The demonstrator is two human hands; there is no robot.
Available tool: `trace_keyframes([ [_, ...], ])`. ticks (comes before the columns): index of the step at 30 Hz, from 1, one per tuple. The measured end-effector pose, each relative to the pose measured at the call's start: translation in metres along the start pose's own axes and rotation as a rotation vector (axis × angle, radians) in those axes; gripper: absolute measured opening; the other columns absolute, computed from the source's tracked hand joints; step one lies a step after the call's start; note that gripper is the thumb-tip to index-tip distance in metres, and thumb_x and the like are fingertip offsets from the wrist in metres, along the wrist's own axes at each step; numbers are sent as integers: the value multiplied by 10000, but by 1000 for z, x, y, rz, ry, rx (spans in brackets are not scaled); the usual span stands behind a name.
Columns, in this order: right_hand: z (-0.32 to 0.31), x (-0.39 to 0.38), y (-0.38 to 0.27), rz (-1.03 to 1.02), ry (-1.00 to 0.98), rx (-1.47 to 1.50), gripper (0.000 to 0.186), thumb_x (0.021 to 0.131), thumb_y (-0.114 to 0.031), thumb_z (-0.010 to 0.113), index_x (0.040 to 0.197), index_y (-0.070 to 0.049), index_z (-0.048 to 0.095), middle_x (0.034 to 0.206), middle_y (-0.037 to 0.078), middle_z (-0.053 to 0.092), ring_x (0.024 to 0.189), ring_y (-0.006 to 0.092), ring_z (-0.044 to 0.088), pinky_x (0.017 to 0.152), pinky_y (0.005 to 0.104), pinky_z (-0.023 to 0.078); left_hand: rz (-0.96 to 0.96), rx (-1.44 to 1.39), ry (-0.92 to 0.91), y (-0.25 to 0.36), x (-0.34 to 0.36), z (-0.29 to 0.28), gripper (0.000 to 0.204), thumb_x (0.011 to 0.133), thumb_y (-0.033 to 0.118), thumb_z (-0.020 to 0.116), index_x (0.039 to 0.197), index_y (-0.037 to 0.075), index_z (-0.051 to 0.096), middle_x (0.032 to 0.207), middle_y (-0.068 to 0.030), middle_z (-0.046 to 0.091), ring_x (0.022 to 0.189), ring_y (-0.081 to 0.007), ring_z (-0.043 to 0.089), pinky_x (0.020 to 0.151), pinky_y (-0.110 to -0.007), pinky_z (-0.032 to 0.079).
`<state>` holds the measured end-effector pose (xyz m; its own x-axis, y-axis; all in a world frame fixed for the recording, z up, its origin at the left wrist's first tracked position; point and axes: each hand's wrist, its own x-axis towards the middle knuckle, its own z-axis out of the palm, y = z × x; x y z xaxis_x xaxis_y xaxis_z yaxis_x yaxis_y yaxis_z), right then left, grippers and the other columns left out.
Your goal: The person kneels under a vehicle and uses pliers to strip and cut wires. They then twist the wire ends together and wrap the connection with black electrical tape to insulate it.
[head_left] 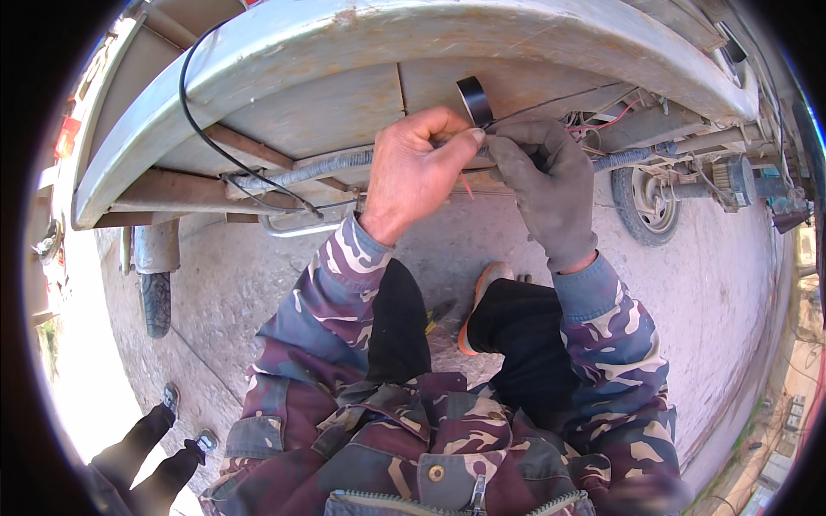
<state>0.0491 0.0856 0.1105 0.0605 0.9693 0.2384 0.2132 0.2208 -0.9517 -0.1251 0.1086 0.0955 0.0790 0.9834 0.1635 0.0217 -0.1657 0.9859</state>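
Observation:
My left hand (416,165), bare, is closed in a pinch with thumb and fingers just under a roll of black electrical tape (476,101). The roll stands on edge against the grey metal panel, between my two hands. Wearing a grey glove, my right hand (546,181) is also closed, its fingertips meeting the left thumb at a thin dark wire (559,101) that runs off to the right. The spot where tape and wire meet is mostly hidden by my fingers. A short red wire end (466,187) hangs below them.
A curved, worn metal frame (361,34) of a vehicle arches above my hands. Behind them runs a wrapped grey conduit (331,166). A black cable (191,103) loops at left; red wires (613,120) hang at right. Wheels (645,206) stand below. Another person's legs (142,443) show at lower left.

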Motion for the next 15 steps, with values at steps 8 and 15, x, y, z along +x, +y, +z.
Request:
trace_keyframes([
  [8, -9, 19, 15, 60, -195, 105, 301, 971, -174, 757, 1192, 29, 732, 1008, 44, 772, 911, 108, 682, 804, 294, 552, -71, -27, -74, 4, 5, -1, 199, 966, 163, 746, 895, -23, 749, 694, -2, 666, 617, -56, 574, 539, -283, 507],
  [15, -17, 29, 19, -34, -266, -319, 319, 1003, -259, 720, 1200, -8, 729, 963, 133, 758, 872, 197, 704, 800, 367, 547, -51, 27, -82, 1, 6, -4, 167, 981, 148, 754, 908, -1, 742, 701, 43, 634, 634, -29, 502, 556, -259, 404],
])
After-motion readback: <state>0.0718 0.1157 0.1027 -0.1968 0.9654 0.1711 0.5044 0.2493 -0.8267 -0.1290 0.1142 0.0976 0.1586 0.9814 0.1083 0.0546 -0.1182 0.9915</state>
